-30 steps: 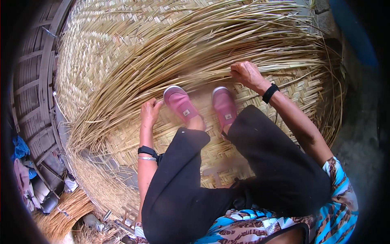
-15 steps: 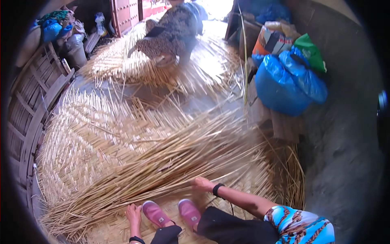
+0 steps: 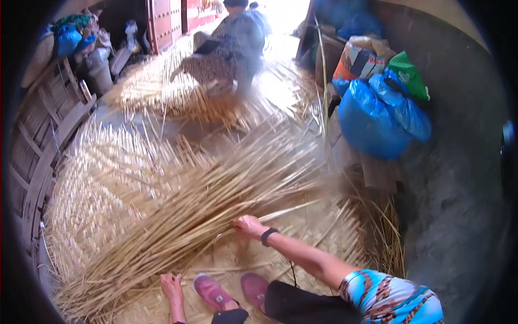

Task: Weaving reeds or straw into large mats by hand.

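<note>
A long loose bundle of dry cane strips (image 3: 178, 216) lies slantwise across a woven mat (image 3: 102, 183), its far right end smeared by motion. My right hand (image 3: 249, 227), with a dark band at the wrist, is closed on a few strips along the near side of the bundle. Lower and to the left, my left hand (image 3: 172, 287) is closed at the bundle's near edge, its fingertips pressed together. Whatever lies between those fingertips is too small to make out. My feet in pink shoes (image 3: 213, 291) stand on the mat between and beside my hands.
Another person (image 3: 232, 48) bends over a second woven piece (image 3: 145, 89) toward the bright doorway. Blue plastic bags (image 3: 372, 119) and a green bag (image 3: 408, 75) sit on the right by a grey wall (image 3: 453, 146). A wooden frame (image 3: 40, 162) lines the left side.
My right hand has moved left and slightly up with its strips. The bundle's far right end has swung upward and away. My left hand has shifted slightly left and down.
</note>
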